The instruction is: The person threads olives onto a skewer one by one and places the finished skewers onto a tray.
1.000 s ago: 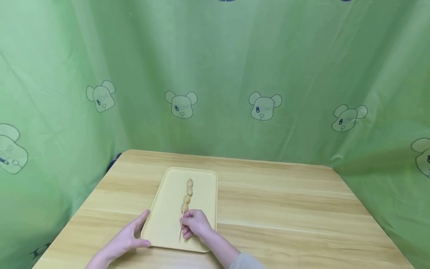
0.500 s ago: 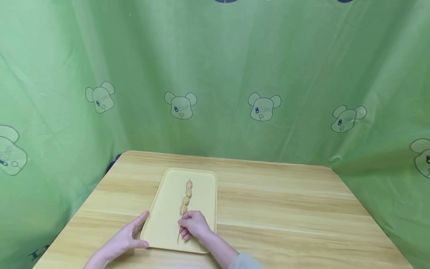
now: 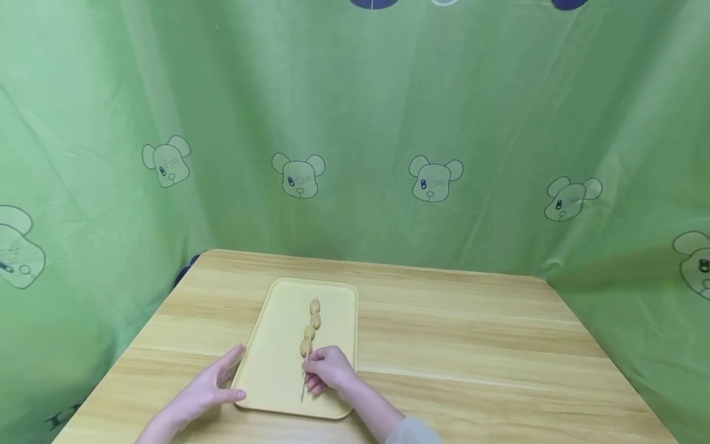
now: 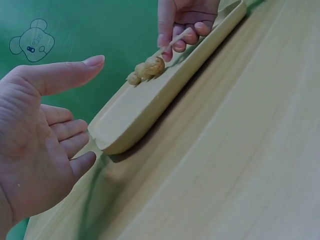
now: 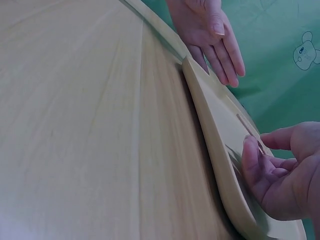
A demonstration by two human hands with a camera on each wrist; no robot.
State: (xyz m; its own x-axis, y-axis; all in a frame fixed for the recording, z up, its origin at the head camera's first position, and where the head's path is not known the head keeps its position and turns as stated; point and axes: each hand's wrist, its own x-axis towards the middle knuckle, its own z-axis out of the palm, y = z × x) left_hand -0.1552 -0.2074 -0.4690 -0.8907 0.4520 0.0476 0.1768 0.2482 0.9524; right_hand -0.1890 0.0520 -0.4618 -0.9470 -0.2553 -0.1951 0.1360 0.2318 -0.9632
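Note:
A thin wooden skewer (image 3: 303,390) threaded with several light-brown balls (image 3: 309,333) is over the pale yellow tray (image 3: 272,370), slanting slightly away. My right hand (image 3: 331,369) pinches its bare near part between thumb and fingers; the skewer's blunt end (image 5: 245,122) sticks out past the fingers in the right wrist view. Whether the balls touch the tray is hard to tell. My left hand (image 3: 202,388) is at the tray's near left corner, thumb and fingers spread and holding nothing. In the left wrist view its palm (image 4: 35,165) faces the tray.
The tray lies on a wood-grain table (image 3: 466,357), left of its middle. Table surface extends to the right. A green curtain (image 3: 366,123) with bear-head prints hangs behind and along both sides.
My right hand and the skewer shift slightly left, then a little to the right across the tray. The left hand stays at the tray's corner, nearly unmoved.

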